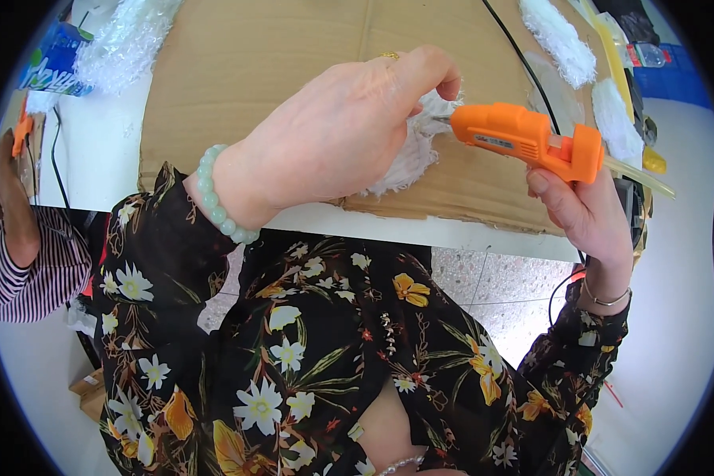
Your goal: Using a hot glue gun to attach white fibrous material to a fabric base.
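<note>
An orange hot glue gun [506, 130] is in my right hand [581, 208], its metal nozzle pointing left and a pale glue stick [644, 177] jutting from its back. My left hand [335, 131], with a green bead bracelet at the wrist, is curled over a white fluffy piece [417, 159]. The nozzle tip reaches close to that piece, just beside my left fingers; whether it touches I cannot tell. My left fingertips are partly hidden behind the hand.
Brown cardboard [246, 55] covers the white table [107, 151]. More fluffy white pieces lie at the far right [559, 40] and far left [127, 47]. A black cord [523, 59] crosses the cardboard. At left, another person's arm [16, 206] is near a second orange tool [22, 133].
</note>
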Demonstrator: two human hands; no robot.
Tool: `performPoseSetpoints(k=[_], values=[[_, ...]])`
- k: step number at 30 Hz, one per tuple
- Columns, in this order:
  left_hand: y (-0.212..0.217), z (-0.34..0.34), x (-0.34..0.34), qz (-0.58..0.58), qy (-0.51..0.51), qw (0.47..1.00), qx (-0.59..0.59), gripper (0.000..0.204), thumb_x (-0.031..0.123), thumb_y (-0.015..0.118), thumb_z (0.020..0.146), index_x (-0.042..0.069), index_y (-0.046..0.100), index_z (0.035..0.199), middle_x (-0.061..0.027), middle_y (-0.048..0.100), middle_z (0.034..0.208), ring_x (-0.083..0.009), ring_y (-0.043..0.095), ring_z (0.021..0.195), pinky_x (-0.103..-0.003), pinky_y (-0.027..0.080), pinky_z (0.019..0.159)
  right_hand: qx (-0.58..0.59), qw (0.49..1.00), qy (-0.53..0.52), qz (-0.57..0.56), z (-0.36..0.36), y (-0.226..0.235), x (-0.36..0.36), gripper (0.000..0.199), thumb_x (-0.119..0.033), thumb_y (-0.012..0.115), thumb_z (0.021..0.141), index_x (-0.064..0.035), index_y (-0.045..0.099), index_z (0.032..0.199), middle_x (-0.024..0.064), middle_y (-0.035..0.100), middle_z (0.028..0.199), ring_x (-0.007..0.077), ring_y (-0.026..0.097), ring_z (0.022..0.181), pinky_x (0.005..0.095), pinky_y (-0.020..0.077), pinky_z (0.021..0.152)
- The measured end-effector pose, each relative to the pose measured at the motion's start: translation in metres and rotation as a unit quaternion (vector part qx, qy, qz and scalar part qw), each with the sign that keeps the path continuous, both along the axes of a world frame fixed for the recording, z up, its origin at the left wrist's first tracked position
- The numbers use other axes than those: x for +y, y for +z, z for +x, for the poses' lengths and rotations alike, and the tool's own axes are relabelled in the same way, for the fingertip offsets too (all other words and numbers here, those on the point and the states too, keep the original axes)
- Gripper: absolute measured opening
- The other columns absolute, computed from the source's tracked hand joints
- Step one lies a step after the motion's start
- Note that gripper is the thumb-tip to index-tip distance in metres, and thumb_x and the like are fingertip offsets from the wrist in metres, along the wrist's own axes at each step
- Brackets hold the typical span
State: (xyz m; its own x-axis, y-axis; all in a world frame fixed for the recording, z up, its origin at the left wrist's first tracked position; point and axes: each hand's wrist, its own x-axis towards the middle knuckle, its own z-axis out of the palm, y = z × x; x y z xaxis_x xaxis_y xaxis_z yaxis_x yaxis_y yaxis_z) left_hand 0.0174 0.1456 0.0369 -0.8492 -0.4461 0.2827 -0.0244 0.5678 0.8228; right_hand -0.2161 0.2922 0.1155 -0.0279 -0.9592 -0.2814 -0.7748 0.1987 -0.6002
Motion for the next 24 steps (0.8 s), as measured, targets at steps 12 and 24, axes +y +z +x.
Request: performPoseSetpoints(k=[12, 24], values=[[0.0005, -0.0017, -0.0009, -0.016, 0.002, 1.0, -0.003, 0.045, -0.018, 0.033, 0.073, -0.002, 0.047, 0.113, -0.0161, 0.059, 0.112, -0.0326, 0.061, 0.106, -0.039, 0.055, 0.093, 0.025, 1.0, 0.01, -0.017, 0.0012, 0.0027, -0.0013, 0.037, -0.025, 0.065, 0.09, -0.0004, 0.058, 0.117, 0.0047, 0.051, 0.063, 0.0149, 0.049, 0.056, 0.0287, 0.0414, 0.056], [0.0012, -0.0008, -0.0008, -0.027, 0.003, 1.0, -0.008, 0.043, -0.016, 0.036, 0.075, 0.0, 0.047, 0.113, -0.0151, 0.06, 0.11, -0.0342, 0.065, 0.1, -0.037, 0.055, 0.085, 0.041, 0.999, -0.001, -0.02, -0.0005, 0.0038, -0.0007, 0.034, -0.026, 0.063, 0.091, 0.0004, 0.06, 0.112, 0.0043, 0.051, 0.062, 0.0141, 0.048, 0.055, 0.029, 0.0403, 0.054]])
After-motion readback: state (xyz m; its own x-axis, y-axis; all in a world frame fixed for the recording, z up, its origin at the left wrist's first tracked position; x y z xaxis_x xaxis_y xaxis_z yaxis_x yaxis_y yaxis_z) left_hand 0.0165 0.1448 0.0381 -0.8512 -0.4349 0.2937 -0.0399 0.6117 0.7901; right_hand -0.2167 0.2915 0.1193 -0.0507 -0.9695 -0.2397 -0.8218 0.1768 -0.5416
